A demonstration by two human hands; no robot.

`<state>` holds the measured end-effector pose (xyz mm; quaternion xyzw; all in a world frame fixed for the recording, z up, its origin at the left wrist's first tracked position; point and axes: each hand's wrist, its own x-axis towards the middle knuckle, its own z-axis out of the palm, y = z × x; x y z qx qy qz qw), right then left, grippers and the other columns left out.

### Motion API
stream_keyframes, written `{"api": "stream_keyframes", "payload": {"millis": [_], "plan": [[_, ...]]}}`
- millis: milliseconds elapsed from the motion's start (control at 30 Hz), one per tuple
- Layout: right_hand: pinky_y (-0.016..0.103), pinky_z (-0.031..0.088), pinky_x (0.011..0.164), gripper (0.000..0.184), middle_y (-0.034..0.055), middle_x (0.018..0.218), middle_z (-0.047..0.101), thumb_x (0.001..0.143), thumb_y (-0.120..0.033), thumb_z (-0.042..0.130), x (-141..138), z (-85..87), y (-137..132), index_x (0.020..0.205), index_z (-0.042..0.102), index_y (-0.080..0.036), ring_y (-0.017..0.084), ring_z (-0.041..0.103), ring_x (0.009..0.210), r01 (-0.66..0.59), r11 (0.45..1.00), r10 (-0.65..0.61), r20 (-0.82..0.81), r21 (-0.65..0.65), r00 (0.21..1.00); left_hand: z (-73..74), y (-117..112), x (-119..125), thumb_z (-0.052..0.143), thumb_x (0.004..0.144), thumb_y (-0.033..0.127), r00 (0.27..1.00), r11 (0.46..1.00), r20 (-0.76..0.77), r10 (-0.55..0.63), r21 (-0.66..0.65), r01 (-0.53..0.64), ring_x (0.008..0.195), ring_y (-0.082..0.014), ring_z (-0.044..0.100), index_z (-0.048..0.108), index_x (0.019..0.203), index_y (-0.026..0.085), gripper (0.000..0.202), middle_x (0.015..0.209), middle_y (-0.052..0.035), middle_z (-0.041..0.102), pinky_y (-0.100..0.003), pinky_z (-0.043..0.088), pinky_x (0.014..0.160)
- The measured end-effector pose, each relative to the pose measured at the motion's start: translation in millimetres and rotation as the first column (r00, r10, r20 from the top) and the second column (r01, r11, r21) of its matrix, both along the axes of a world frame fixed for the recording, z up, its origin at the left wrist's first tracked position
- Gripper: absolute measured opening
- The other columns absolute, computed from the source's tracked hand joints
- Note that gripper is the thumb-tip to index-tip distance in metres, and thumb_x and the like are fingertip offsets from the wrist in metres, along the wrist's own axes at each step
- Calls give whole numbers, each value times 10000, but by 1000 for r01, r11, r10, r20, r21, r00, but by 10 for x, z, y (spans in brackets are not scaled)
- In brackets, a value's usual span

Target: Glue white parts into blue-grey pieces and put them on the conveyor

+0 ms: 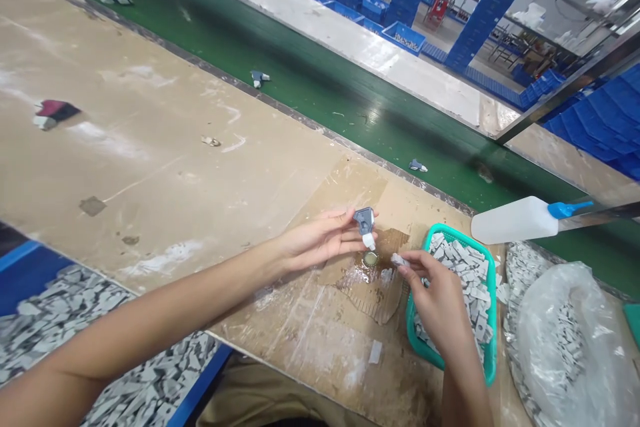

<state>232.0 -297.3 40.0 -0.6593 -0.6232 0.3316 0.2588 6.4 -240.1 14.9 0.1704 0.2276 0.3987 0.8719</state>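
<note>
My left hand [327, 238] holds a dark grey and white plastic part [365, 221] between thumb and fingers, its white end pointing down. Just below it, a small round cap of clear liquid [370, 259] sits on a wet piece of cardboard [383, 300]. My right hand [435, 290] pinches a small light grey piece [399, 260] by its end, close to the liquid and apart from the other part. Under my right wrist stands a green basket [493, 347] filled with similar light grey pieces [463, 267].
A white squeeze bottle [517, 220] with a blue nozzle lies behind the basket. A clear plastic bag [590, 347] of small pieces is at right. Grey-white parts [259, 79] lie spaced along the green conveyor belt [320, 103]. A blue bin [193, 390] of parts stands below the table's left edge.
</note>
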Motion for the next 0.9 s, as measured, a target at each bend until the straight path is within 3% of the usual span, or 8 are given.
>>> {"api": "stream_keyframes", "payload": {"millis": [133,267,400,633,900], "plan": [[341,523,786,196,48,964,745,885,-342,562,-37,-90,31,937,715,-232,223,694,869,-10,995,6,40,98,999,-56,1,-20,682,909,235,999,1000,-31,-8,0,8,995,-210,716,709,1100,81,247,1071,-161,733,-311,555,943],[341,539,808,213,54,982,756,902,-351,585,-54,-181,19,990,735,-227,219,706,882,3,994,-7,37,109,999,-96,8,-37,683,907,220,996,1000,-86,-9,-26,7,962,-191,725,697,1105,78,245,1049,-150,741,-287,549,941],[339,558,838,251,67,1047,762,924,-325,568,-96,-246,10,1069,748,-227,217,717,936,-63,988,56,54,138,997,-118,16,-49,707,887,210,996,998,-84,3,-58,-8,948,-181,724,704,1084,104,223,1038,-124,747,-295,551,940],[348,569,833,223,88,1021,761,935,-303,570,-161,-246,-9,1039,741,-204,223,720,919,-88,984,68,136,152,988,-199,21,-65,738,860,197,999,998,-35,8,-67,-11,912,-145,698,733,1004,93,178,1025,-115,739,-239,538,901],[335,572,819,236,77,1045,770,942,-308,583,-179,-239,-27,1087,740,-207,221,733,909,-93,985,60,214,148,975,-151,19,-66,722,863,161,998,999,-65,-16,-53,13,847,-134,696,732,954,95,113,966,-88,738,-217,561,818]]}}
